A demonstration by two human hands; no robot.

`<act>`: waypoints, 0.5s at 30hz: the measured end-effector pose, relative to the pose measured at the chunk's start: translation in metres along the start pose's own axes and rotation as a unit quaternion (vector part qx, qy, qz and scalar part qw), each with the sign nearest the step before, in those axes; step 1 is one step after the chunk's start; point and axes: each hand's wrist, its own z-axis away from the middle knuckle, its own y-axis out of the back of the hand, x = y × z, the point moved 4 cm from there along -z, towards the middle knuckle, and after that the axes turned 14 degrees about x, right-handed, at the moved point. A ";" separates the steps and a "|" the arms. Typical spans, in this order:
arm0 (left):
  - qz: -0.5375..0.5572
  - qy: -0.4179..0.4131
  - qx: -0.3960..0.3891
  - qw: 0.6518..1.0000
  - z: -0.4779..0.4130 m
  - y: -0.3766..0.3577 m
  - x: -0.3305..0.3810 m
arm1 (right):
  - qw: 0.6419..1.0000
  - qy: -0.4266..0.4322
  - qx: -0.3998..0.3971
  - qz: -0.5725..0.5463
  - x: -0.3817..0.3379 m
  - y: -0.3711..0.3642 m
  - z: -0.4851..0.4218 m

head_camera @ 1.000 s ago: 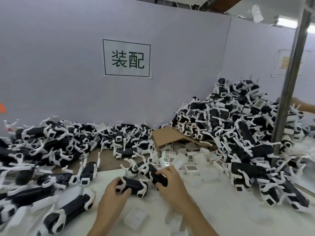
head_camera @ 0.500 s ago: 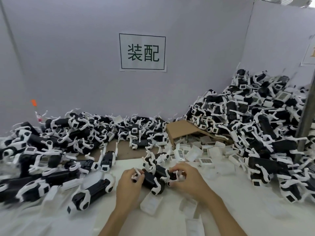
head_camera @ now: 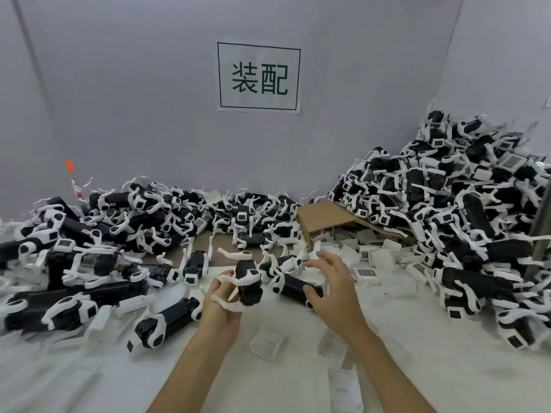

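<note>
Left hand (head_camera: 222, 296) grips a black-and-white unit (head_camera: 249, 281); right hand (head_camera: 334, 290) hovers, apparently open.

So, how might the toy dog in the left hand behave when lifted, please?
Probably light: the left hand holds the toy dog up alone. Its thin white legs look bendy and may snag on neighbours.

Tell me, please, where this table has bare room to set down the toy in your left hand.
The widest bare table lies near you, between the right hand and the right heap. Another lies in front of the left heap, beside the left hand. Around the toy and along the wall it is crowded.
</note>
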 end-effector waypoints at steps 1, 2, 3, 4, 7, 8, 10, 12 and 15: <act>0.024 0.010 0.012 1.000 0.000 0.001 0.001 | 0.999 0.029 0.010 -0.019 -0.010 0.000 0.002; 0.052 0.023 0.013 0.998 0.001 0.001 0.002 | 0.998 0.043 0.003 -0.049 -0.017 -0.002 0.004; 0.075 0.037 0.007 0.996 0.003 0.000 0.004 | 0.996 0.035 -0.023 -0.083 -0.023 -0.005 0.007; 0.092 0.047 0.005 0.995 0.005 0.000 0.005 | 0.991 0.008 -0.066 -0.115 -0.027 -0.009 0.010; 0.126 0.051 0.012 0.991 0.009 -0.001 0.007 | 0.959 -0.060 -0.262 -0.094 -0.031 -0.024 0.026; 0.139 0.051 0.012 0.989 0.010 -0.002 0.007 | 0.941 -0.066 -0.325 -0.073 -0.030 -0.028 0.031; 0.147 0.052 0.004 0.988 0.010 -0.003 0.008 | 0.914 -0.067 -0.397 -0.054 -0.028 -0.030 0.037; 0.142 0.057 0.003 0.988 0.010 -0.004 0.008 | 0.907 -0.068 -0.413 -0.052 -0.027 -0.031 0.039; 0.141 0.068 0.024 0.987 0.006 -0.001 0.005 | 0.918 -0.065 -0.388 -0.053 -0.027 -0.036 0.039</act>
